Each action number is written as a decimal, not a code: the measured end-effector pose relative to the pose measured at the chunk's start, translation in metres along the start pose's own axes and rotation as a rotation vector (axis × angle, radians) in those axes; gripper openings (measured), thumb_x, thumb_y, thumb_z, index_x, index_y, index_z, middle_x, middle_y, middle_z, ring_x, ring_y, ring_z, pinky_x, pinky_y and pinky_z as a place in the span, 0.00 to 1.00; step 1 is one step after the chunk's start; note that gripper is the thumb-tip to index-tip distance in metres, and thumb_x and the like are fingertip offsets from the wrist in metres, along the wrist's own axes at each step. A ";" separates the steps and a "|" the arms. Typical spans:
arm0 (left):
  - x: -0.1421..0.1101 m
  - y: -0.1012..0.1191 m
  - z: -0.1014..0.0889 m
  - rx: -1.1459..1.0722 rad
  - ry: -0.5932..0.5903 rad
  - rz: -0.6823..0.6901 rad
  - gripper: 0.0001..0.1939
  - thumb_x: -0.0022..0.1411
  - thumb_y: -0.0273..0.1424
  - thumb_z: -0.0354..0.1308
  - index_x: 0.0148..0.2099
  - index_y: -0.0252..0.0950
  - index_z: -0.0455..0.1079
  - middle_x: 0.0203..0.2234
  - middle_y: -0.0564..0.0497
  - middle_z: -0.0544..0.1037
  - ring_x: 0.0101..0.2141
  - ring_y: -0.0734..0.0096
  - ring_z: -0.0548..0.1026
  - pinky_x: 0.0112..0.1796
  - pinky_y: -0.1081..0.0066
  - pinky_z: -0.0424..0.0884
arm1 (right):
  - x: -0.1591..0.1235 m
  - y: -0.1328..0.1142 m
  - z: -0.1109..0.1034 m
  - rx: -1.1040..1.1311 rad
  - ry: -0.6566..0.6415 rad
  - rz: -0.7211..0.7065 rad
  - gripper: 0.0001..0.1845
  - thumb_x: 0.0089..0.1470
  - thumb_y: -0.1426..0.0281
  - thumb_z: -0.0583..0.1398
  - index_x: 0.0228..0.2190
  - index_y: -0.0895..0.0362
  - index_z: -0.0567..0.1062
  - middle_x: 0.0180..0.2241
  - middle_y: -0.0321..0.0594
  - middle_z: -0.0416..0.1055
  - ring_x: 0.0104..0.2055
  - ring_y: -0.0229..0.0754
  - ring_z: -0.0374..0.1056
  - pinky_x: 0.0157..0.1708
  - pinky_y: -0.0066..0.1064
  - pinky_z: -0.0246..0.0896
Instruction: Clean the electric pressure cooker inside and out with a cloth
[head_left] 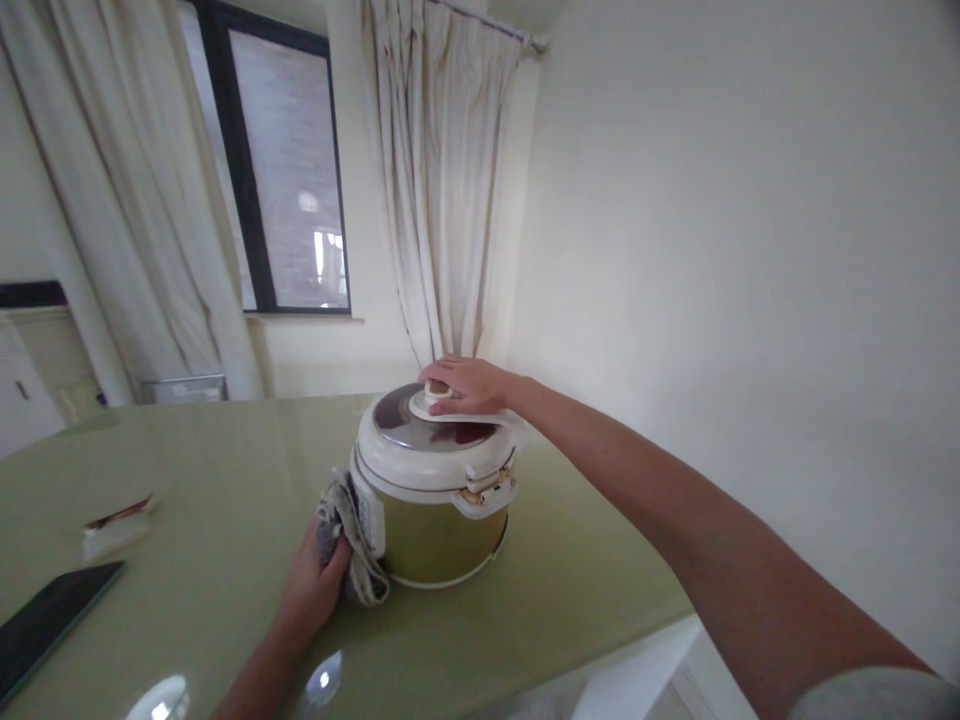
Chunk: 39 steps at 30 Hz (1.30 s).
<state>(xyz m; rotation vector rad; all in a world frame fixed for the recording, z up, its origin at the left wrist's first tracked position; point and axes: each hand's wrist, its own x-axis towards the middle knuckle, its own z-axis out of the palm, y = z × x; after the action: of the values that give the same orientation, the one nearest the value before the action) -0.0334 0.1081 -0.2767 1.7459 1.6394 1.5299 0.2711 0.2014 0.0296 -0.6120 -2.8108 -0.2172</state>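
Note:
An electric pressure cooker (439,535) with a white rim and a greenish, shiny body stands upright on the table. Its lid (401,415) has a dark, glossy top and sits on the pot. My right hand (472,385) grips the white handle (436,390) at the centre of the lid, thumb in front and fingers over it. In my left hand (319,580) is a bunched grey-and-white cloth (364,570), pressed against the cooker's side by the control panel (371,520). Folds of the cloth partly hide that panel. A latch-like side handle (487,490) with brownish stains faces me.
The glossy green table (225,480) has its near right edge below the cooker. A dark flat device (52,620) and a small clear packet (116,530) lie at the left. Curtains (450,200) and a window (289,170) are behind, a white wall (735,250) at right.

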 end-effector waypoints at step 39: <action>0.078 0.123 0.024 -0.275 0.055 -0.035 0.22 0.64 0.46 0.48 0.43 0.36 0.75 0.38 0.45 0.83 0.50 0.45 0.79 0.57 0.48 0.75 | 0.002 -0.041 0.006 -0.250 0.004 0.679 0.29 0.67 0.47 0.50 0.50 0.53 0.78 0.51 0.49 0.78 0.53 0.56 0.74 0.45 0.43 0.70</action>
<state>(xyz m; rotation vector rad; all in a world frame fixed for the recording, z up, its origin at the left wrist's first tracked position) 0.0353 0.1477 -0.1514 1.5344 1.3979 1.7085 0.2502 0.1668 0.0204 -1.5569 -2.4084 -0.4263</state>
